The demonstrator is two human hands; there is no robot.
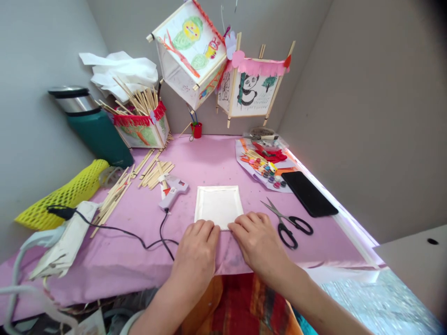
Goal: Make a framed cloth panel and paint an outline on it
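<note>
Head view: white panel [219, 204], flat on pink cloth [213, 163], near edge under fingers of left hand [200, 237] and right hand [253, 235], each set's fingers together; glue gun [173, 190] left of panel, scissors [288, 222] right of panel

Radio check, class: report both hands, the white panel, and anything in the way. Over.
Left hand, right hand at near corners of white panel. White panel flat on pink cloth. Scissors close by right hand, blades parted.
</note>
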